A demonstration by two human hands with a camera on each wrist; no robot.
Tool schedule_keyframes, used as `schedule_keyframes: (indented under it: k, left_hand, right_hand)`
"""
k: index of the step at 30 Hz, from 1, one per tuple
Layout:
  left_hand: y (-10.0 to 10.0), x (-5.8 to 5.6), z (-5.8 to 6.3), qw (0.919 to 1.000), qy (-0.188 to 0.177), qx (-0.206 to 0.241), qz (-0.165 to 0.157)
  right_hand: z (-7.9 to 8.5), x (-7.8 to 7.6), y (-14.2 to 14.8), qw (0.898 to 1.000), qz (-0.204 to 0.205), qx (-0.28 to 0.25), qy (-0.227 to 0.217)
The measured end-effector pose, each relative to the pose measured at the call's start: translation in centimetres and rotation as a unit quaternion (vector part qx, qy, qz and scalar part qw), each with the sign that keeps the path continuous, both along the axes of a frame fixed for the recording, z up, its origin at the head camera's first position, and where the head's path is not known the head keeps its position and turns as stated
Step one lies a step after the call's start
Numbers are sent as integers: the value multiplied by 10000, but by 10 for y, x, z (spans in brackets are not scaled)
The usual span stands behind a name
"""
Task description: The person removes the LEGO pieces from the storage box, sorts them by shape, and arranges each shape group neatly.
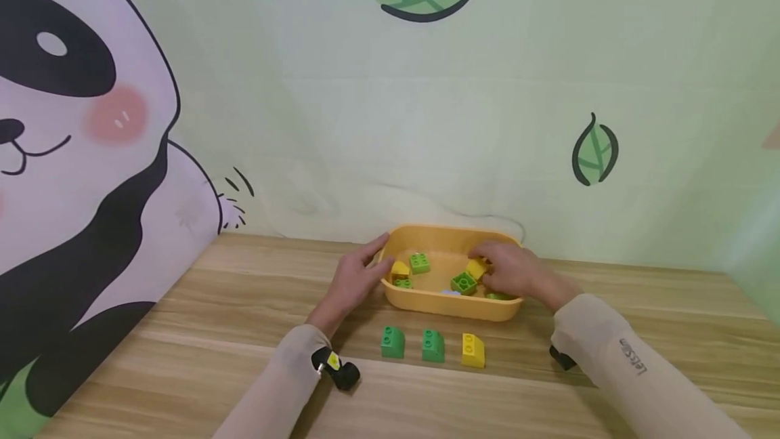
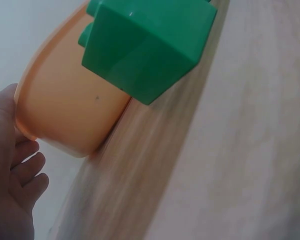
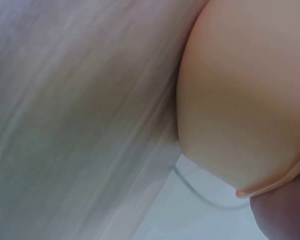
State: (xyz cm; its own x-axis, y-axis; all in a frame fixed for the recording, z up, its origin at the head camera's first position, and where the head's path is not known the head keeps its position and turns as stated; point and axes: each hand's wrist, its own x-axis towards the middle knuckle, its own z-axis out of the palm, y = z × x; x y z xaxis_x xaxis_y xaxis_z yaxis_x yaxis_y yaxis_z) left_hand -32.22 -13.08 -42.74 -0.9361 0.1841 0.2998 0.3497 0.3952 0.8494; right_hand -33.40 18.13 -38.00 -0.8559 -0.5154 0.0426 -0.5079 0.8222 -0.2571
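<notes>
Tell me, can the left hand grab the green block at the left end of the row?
Probably yes. The left hand is at the rim of the orange bin, and that green block sits nearby on the table with nothing covering it. The hand would likely need to leave the bin first.

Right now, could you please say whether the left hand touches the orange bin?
Touching: the left wrist view shows the left hand gripping the orange bin at its rim.
</notes>
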Motion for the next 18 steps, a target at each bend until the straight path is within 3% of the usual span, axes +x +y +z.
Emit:
schedule_keyframes:
  k: [10, 18]
  left_hand:
    - [3, 0, 2, 10000, -57, 36, 11]
    - [2, 0, 2, 10000, -46, 29, 14]
  right_hand:
    - [3, -2, -2, 9999, -39, 124, -11]
    - [10, 4, -1, 9958, -319, -844, -134]
